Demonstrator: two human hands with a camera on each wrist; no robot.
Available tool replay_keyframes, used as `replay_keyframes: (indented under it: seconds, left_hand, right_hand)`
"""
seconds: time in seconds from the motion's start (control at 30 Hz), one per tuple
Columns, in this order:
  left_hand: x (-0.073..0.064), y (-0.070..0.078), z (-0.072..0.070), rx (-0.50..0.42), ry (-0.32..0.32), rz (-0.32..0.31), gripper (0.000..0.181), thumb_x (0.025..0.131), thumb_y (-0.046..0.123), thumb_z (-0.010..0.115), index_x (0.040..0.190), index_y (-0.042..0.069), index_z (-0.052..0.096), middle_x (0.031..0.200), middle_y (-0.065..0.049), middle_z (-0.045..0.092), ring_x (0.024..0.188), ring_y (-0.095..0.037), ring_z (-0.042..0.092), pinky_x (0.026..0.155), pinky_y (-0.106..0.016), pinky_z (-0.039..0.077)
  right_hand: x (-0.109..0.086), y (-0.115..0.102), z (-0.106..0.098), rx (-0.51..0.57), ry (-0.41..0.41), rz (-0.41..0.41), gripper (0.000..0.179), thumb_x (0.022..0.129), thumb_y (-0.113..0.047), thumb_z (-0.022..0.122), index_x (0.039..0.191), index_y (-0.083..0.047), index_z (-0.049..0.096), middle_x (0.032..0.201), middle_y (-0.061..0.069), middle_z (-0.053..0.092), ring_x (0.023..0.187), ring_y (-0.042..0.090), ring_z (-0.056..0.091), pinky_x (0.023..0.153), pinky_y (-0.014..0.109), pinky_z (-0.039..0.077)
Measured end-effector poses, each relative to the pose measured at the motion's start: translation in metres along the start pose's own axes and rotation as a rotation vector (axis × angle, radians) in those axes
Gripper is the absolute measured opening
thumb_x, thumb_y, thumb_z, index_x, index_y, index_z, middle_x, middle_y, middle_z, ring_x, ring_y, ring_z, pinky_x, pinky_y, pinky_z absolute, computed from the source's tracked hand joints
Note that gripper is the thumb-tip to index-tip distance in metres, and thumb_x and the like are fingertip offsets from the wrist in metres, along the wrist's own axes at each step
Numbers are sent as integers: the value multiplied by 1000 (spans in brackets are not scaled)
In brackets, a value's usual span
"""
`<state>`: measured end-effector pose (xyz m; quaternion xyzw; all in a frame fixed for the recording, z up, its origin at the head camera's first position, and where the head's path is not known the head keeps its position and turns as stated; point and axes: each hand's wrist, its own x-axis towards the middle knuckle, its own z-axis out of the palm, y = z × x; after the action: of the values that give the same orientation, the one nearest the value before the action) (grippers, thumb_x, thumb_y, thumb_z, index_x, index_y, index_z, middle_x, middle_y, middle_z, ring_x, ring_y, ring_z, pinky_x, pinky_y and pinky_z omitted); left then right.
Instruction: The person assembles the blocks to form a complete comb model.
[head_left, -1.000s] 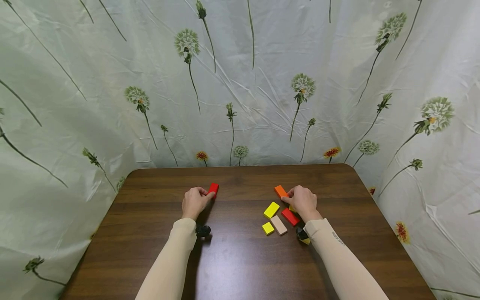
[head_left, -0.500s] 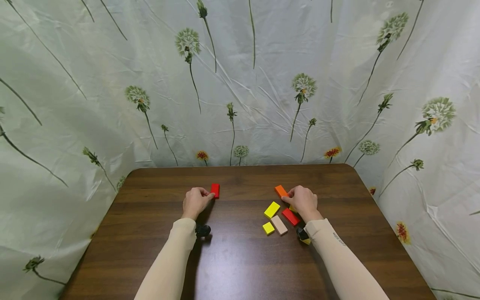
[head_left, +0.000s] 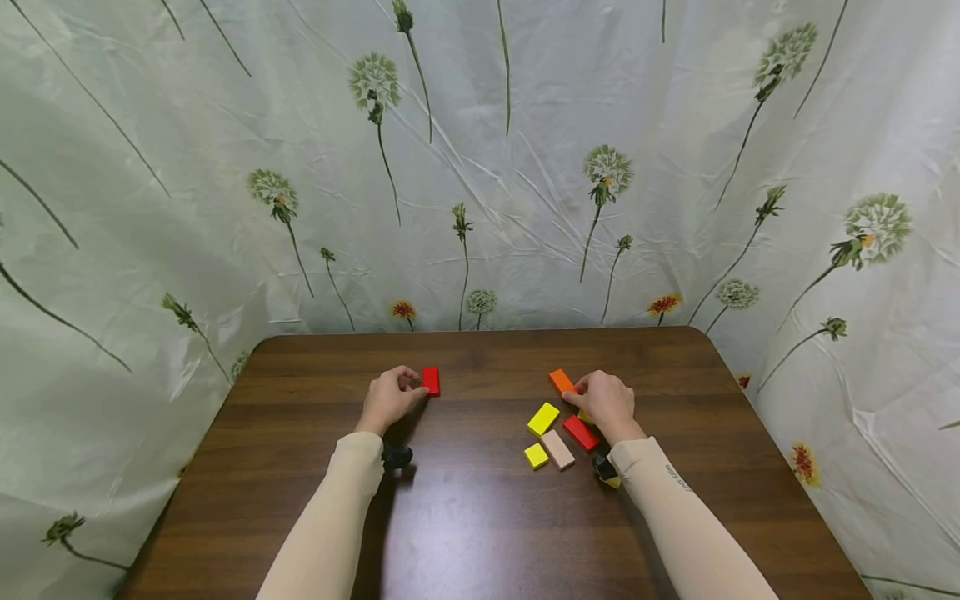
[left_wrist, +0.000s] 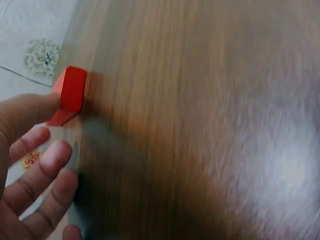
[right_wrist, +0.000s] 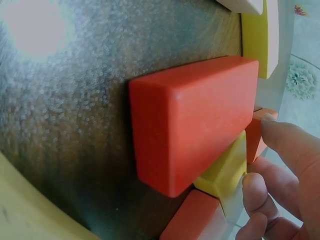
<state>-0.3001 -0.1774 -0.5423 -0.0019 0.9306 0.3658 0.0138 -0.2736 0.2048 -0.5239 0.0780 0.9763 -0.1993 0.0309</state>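
Observation:
A red block (head_left: 431,381) lies flat on the table's left side. Beside it is my left hand (head_left: 387,399), thumb tip right at its near edge and fingers loosely spread. In the left wrist view the thumb overlaps the red block (left_wrist: 73,90), while the other fingers stand apart from it. On the right, my right hand (head_left: 607,404) pinches the near end of an orange block (head_left: 561,382) between thumb and fingers. The right wrist view shows the thumb on the orange block (right_wrist: 254,134), behind a larger-looking red block (right_wrist: 200,115).
Near the right hand lie a yellow block (head_left: 543,419), a second red block (head_left: 581,433), a pale pink block (head_left: 557,450) and a small yellow block (head_left: 536,456). Other blocks are partly hidden under that hand and wrist. A flowered curtain (head_left: 525,167) hangs behind the brown table (head_left: 465,517).
The left-side red block shifted slightly right, then stayed. My left hand has loosened from it, its fingers lifting and the wrist drawing a little left. My right hand and the orange block have held still.

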Motion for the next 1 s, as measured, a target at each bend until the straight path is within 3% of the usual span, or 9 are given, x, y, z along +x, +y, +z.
replay_keyframes:
  seconds: [0.13,0.3,0.53,1.0]
  left_hand:
    - [6,-5,-4,-10,-78,45,46,97,25,81,139,9,68,85,-4,67,76,-17,58,72,-32,46]
    - [13,-8,-12,-9,-184,69,56,102,25,76,153,11,59,89,-6,67,77,-18,58,71,-31,46]
    - [18,-7,-14,33,-234,66,55,103,24,73,155,14,59,94,-9,69,77,-19,58,69,-32,47]
    - [21,-4,-12,44,-244,65,52,102,21,75,152,14,61,85,-6,65,70,-18,54,65,-31,44]
  right_hand:
    - [0,-1,0,-5,-2,3,39,93,-39,85,112,-5,83,106,13,81,89,29,66,87,49,47]
    - [0,-1,0,-6,4,-3,39,93,-39,85,112,-5,83,106,13,81,89,29,66,87,49,47]
    - [1,-1,0,-2,7,-7,38,93,-40,85,110,-6,84,105,12,81,89,29,66,86,48,47]
    - [0,1,0,-37,9,-14,38,93,-43,84,108,-8,84,104,10,81,89,28,67,86,49,47]
